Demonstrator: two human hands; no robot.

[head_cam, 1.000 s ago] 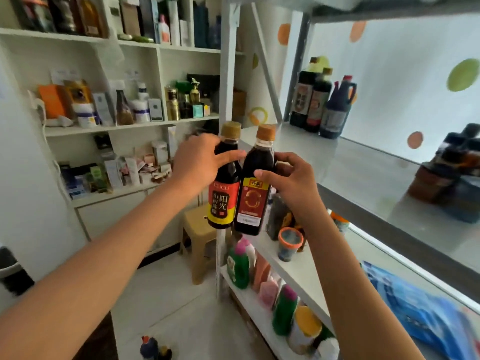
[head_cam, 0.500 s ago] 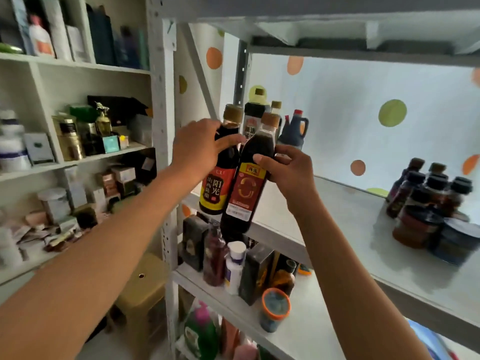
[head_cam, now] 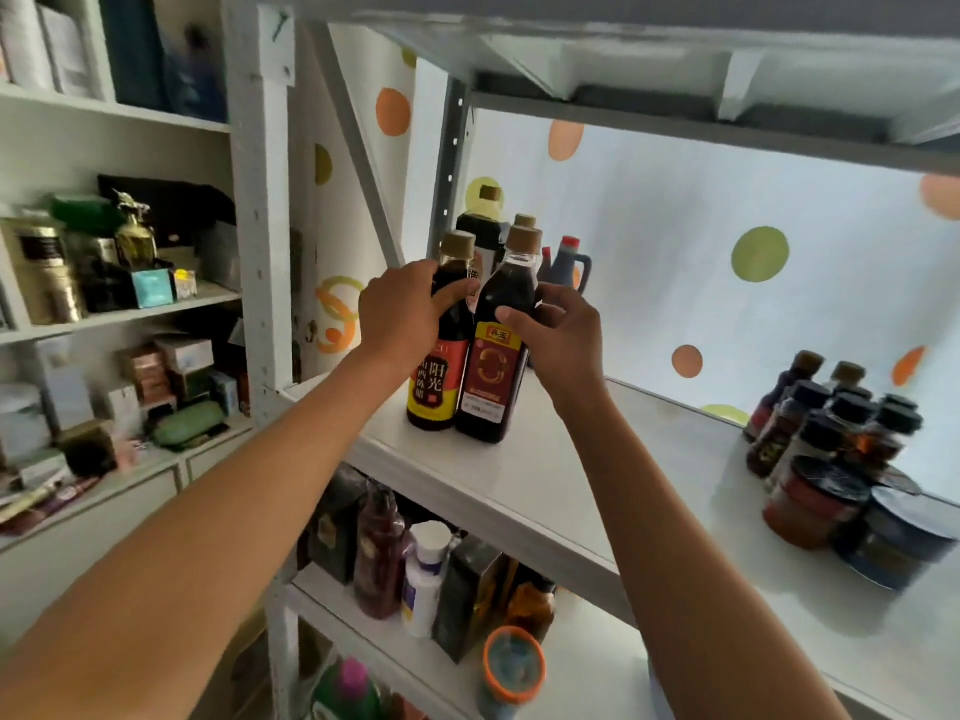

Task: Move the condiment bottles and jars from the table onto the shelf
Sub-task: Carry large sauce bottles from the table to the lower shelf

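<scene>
Two dark condiment bottles stand side by side on the white shelf (head_cam: 545, 491), near its front left corner, their sides touching. The left bottle (head_cam: 439, 376) carries a red, black and yellow label and a tan cap; the left hand (head_cam: 402, 311) wraps around its shoulder, fingers curled across the front and clamped on the glass. The right bottle (head_cam: 493, 371) wears a dark red label with a yellow band and a tan cap; the right hand (head_cam: 558, 332) grips its upper body, thumb on the front and fingers curled round the far side. Both bottles appear upright with their bases on the shelf surface.

Just behind the held pair, against the dotted back wall, stand more dark bottles (head_cam: 485, 241) and a blue jug with a red cap (head_cam: 569, 265). Well off to the right of the right hand sits a cluster of small dark bottles and jars (head_cam: 841, 449). Below the grips, the lower shelf (head_cam: 587, 667) holds boxes, bottles and an orange-rimmed cup (head_cam: 514, 667).
</scene>
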